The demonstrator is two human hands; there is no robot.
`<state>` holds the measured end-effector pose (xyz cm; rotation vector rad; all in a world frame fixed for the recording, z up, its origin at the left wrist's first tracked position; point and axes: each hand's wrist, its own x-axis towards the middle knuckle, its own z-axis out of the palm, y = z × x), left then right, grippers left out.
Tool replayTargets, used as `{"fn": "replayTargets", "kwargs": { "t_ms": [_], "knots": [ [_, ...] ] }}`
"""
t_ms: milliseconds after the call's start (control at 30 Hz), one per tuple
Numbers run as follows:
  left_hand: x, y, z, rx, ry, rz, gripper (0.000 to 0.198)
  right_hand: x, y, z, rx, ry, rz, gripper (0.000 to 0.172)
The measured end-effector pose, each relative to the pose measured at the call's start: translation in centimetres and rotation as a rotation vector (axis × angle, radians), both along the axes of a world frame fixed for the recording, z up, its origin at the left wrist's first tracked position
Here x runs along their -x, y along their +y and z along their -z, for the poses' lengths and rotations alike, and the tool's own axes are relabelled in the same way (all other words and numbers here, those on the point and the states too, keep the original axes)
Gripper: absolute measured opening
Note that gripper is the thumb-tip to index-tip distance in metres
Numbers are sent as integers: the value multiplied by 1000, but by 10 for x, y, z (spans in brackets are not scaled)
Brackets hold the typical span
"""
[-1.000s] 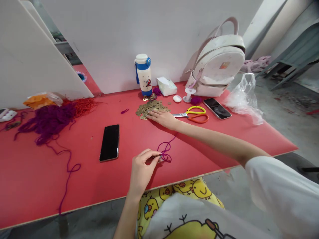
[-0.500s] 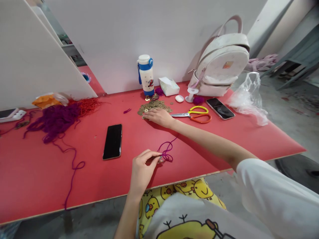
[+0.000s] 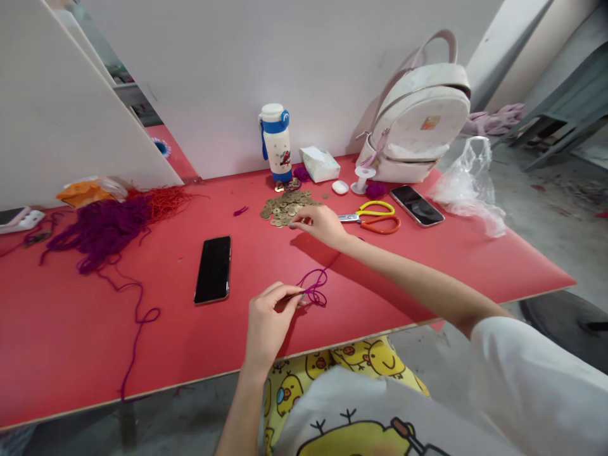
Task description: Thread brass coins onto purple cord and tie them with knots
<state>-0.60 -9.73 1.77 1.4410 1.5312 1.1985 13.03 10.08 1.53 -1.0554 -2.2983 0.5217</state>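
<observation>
L hand (image 3: 270,320): fingers pinched shut on purple string (image 3: 314,292), near front edge of red table (image 3: 427,266).
R hand (image 3: 323,223): at coin pile (image 3: 286,207) twd back edge; fingertips close, can't tell if holding a coin.
Scissors (image 3: 373,218): just right of R hand.

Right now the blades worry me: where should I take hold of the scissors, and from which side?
Take the scissors by the yellow and orange handle loops, coming from the right. They lie flat and shut, blades pointing left toward the coins and the right hand.
</observation>
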Motion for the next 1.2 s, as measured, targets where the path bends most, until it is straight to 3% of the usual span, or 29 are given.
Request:
{"fn": "replayTargets", "kwargs": {
  "t_ms": [200, 333, 533, 1200],
  "knots": [
    [0, 1, -5, -53, 118, -10, 11, -46, -42, 4, 552, 337, -80, 14],
    [-2, 4, -6, -107, 226, 0, 12, -65, -75, 11, 842, 345, -111, 27],
    [-9, 7, -8, -158, 383, 36, 13, -69, -102, 8, 876, 345, -44, 30],
    [-16, 6, -5, -203, 644, 48, 16, -64, -112, 3, 821, 351, -106, 17]
  ]
}}
